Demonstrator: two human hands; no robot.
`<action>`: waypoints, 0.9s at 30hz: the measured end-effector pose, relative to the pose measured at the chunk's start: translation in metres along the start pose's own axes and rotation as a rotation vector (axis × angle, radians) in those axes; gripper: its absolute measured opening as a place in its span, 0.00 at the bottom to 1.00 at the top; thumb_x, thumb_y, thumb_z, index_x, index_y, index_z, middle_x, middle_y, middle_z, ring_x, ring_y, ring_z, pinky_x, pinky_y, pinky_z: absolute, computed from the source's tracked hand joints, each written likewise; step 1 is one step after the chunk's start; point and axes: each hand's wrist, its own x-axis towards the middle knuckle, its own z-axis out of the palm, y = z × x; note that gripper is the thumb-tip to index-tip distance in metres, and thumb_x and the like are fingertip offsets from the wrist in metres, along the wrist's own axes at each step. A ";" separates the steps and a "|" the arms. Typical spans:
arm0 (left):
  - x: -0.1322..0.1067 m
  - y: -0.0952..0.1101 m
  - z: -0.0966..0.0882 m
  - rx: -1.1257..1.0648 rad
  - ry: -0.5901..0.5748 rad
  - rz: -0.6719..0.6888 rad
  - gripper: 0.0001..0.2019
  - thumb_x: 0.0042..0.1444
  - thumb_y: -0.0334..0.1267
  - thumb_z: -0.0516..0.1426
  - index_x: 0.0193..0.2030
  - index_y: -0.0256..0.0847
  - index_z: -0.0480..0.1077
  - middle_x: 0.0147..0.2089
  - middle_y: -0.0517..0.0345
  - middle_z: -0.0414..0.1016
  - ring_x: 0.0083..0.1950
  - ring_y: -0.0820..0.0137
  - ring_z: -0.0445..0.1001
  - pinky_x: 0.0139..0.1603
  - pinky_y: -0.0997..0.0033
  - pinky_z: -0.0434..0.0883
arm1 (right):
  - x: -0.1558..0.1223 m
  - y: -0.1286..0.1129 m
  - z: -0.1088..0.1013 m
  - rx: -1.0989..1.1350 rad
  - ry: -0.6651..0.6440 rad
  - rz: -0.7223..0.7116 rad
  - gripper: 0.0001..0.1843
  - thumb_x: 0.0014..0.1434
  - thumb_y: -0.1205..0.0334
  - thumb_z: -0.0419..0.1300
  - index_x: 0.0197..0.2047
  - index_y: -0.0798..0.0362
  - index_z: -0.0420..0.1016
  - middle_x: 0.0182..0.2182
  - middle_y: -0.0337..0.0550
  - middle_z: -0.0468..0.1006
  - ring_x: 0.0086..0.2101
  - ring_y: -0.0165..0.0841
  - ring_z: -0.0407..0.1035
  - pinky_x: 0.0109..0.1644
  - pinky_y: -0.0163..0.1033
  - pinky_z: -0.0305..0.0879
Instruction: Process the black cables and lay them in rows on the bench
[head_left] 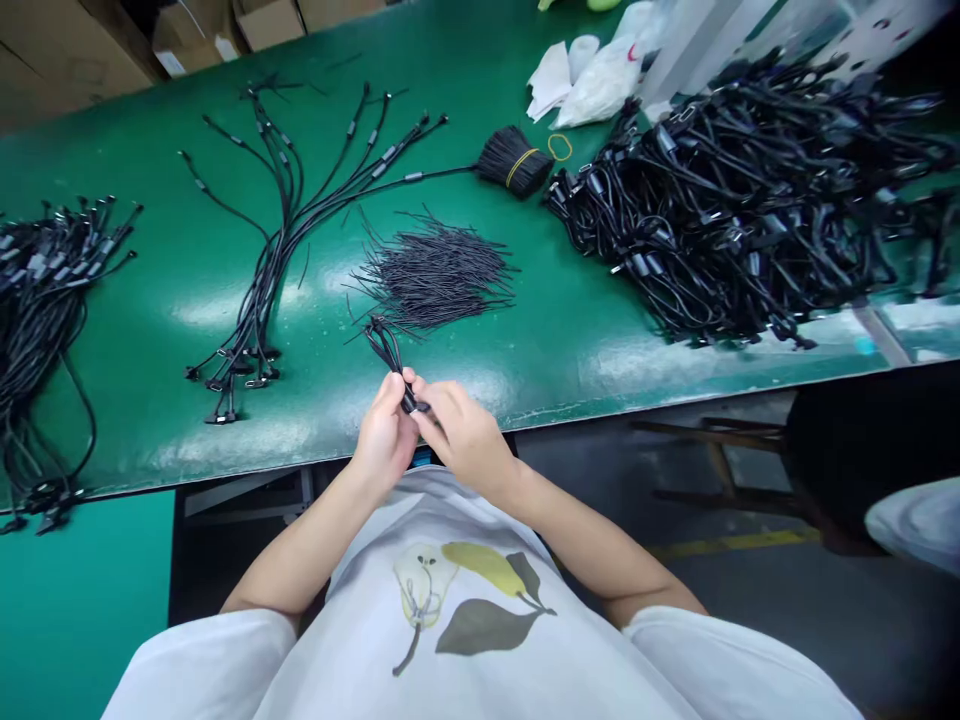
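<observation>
A glossy green tabletop (562, 372) bears, at right, a big tangled heap of black cables (735, 220). Left of centre lies a loose fan of long black cables (277, 245); beside it, a pile of thin black ties (435, 272) (strewn roughly parallel). At the near edge, the bare left hand (386, 432) and bare right hand (465, 435) hold a looped black cable (388, 350) between them, fingers and thumbs pinching its near end.

We observe diffuse light from above, producing whitish glare patches on the glossy green tabletop (547, 310). Below it, we find the floor (720, 600) dim. Wide-angle distortion and blur increase toward our frame edges.
</observation>
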 end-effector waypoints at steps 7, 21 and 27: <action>0.001 0.004 -0.003 0.110 -0.015 0.046 0.10 0.56 0.42 0.61 0.35 0.38 0.66 0.29 0.62 0.63 0.29 0.75 0.65 0.28 0.77 0.65 | -0.003 0.004 -0.016 0.260 -0.240 0.199 0.12 0.66 0.63 0.48 0.45 0.54 0.70 0.30 0.40 0.76 0.27 0.27 0.71 0.34 0.34 0.69; -0.041 0.029 -0.049 1.491 -0.526 -0.240 0.20 0.64 0.52 0.45 0.37 0.42 0.71 0.30 0.57 0.69 0.29 0.69 0.63 0.31 0.69 0.66 | 0.000 0.009 -0.043 -0.596 -0.556 -0.685 0.18 0.68 0.66 0.41 0.38 0.58 0.70 0.30 0.45 0.73 0.28 0.34 0.68 0.23 0.38 0.58; 0.014 -0.059 0.035 2.552 -0.311 -0.134 0.13 0.63 0.42 0.53 0.51 0.40 0.71 0.52 0.50 0.72 0.47 0.63 0.73 0.43 0.59 0.75 | 0.008 -0.004 -0.037 -0.484 -0.816 -0.543 0.14 0.66 0.64 0.48 0.45 0.45 0.75 0.43 0.39 0.78 0.41 0.26 0.74 0.35 0.30 0.68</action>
